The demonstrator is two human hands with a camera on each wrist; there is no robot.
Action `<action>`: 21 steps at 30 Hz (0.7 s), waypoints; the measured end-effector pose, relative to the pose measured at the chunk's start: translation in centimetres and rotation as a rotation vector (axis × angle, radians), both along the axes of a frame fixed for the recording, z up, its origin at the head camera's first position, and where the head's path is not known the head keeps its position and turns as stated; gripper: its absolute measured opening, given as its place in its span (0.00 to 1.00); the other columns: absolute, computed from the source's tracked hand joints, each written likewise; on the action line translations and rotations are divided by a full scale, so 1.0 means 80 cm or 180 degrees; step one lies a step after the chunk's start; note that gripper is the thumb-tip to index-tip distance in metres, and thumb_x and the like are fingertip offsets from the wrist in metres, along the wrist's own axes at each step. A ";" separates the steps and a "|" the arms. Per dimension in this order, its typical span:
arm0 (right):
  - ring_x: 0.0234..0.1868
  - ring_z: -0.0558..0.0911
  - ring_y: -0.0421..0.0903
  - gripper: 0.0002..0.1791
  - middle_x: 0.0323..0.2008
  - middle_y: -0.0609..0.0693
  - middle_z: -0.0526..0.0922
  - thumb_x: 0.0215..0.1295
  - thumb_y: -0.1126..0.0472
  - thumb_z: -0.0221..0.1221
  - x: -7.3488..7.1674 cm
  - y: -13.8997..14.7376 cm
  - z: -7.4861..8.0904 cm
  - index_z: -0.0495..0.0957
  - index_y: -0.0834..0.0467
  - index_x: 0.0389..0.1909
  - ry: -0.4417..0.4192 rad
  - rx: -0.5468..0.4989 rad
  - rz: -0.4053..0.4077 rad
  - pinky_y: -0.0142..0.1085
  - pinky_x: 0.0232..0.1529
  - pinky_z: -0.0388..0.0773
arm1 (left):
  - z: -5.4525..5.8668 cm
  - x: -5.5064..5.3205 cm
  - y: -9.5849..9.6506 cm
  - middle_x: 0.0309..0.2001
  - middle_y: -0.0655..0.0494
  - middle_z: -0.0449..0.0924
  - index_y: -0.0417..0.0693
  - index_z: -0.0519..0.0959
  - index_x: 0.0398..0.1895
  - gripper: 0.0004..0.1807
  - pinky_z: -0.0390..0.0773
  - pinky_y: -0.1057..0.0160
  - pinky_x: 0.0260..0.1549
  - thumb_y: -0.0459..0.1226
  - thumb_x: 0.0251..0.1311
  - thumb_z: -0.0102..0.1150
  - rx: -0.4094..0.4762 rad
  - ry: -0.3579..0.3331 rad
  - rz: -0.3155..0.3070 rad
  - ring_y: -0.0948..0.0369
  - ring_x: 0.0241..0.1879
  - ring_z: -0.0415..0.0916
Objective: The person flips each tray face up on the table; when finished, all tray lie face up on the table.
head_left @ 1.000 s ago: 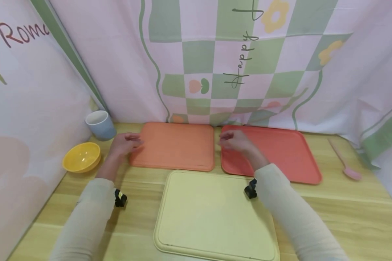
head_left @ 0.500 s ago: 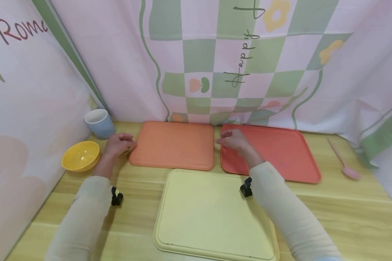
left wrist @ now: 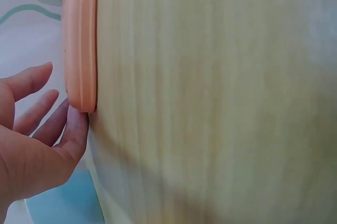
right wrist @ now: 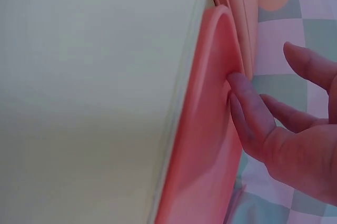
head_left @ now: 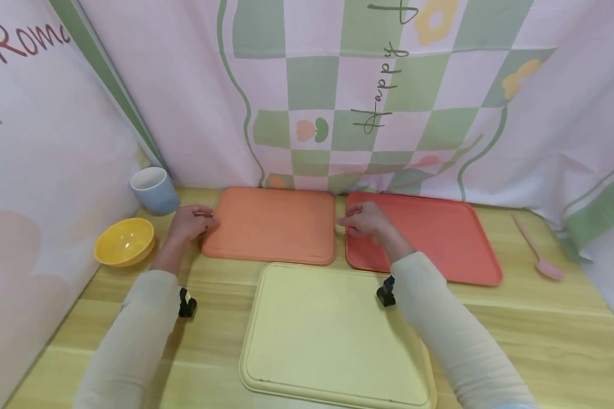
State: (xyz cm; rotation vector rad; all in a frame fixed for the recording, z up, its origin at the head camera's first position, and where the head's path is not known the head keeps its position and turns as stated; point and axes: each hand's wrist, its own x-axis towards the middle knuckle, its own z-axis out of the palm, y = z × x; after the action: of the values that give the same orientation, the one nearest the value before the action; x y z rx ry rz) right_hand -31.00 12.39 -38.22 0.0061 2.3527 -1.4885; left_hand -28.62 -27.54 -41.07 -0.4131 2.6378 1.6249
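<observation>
My left hand (head_left: 190, 223) is at the left short edge of an orange tray (head_left: 271, 224). In the left wrist view its fingertips reach the tray's end, with the fingers loosely bent. At the left side of a red tray (head_left: 440, 238), my right hand (head_left: 370, 220) hangs with relaxed fingers. The right wrist view has two of its fingertips at the red tray's rim, overlapping its surface. A pale yellow tray (head_left: 332, 335) lies in front of both, partly under the right forearm.
A blue cup (head_left: 156, 193) and a yellow bowl (head_left: 124, 242) stand at the left by the curtain. On the far right lies a pink spoon (head_left: 537, 250). A checked curtain (head_left: 312, 85) closes off the back of the wooden table (head_left: 542, 341).
My left hand shifted left off the orange tray's edge, then came back right to it. My right hand drifted slightly left and then stayed nearly still. The trays kept their places.
</observation>
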 end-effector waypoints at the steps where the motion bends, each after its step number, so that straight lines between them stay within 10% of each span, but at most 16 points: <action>1: 0.43 0.81 0.48 0.33 0.68 0.67 0.66 0.71 0.64 0.62 0.000 0.000 0.001 0.62 0.73 0.71 0.0021 0.0035 0.0015 0.34 0.43 0.83 | 0.000 0.000 0.001 0.62 0.38 0.76 0.33 0.75 0.64 0.27 0.75 0.72 0.37 0.34 0.62 0.66 -0.0011 0.0019 0.0025 0.57 0.48 0.75; 8: 0.60 0.77 0.61 0.32 0.68 0.68 0.66 0.73 0.64 0.59 -0.001 -0.003 -0.001 0.61 0.73 0.72 0.0235 0.0122 0.0030 0.47 0.60 0.77 | -0.001 0.001 0.003 0.54 0.41 0.79 0.31 0.78 0.59 0.24 0.74 0.72 0.34 0.33 0.61 0.67 -0.0061 0.0079 0.0066 0.62 0.40 0.74; 21: 0.60 0.78 0.59 0.29 0.65 0.70 0.69 0.72 0.67 0.57 -0.004 -0.017 -0.003 0.63 0.76 0.69 0.0176 -0.0199 0.0077 0.45 0.62 0.76 | -0.002 -0.003 0.000 0.57 0.40 0.77 0.32 0.77 0.61 0.25 0.76 0.68 0.41 0.34 0.62 0.67 0.0008 -0.0032 0.0095 0.57 0.46 0.74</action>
State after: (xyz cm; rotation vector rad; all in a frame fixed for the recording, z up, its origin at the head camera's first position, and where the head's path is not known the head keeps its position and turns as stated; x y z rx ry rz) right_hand -31.29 11.07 -38.43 -0.0799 2.3394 -1.5691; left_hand -28.84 -27.57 -41.20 -0.4617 2.6347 1.6296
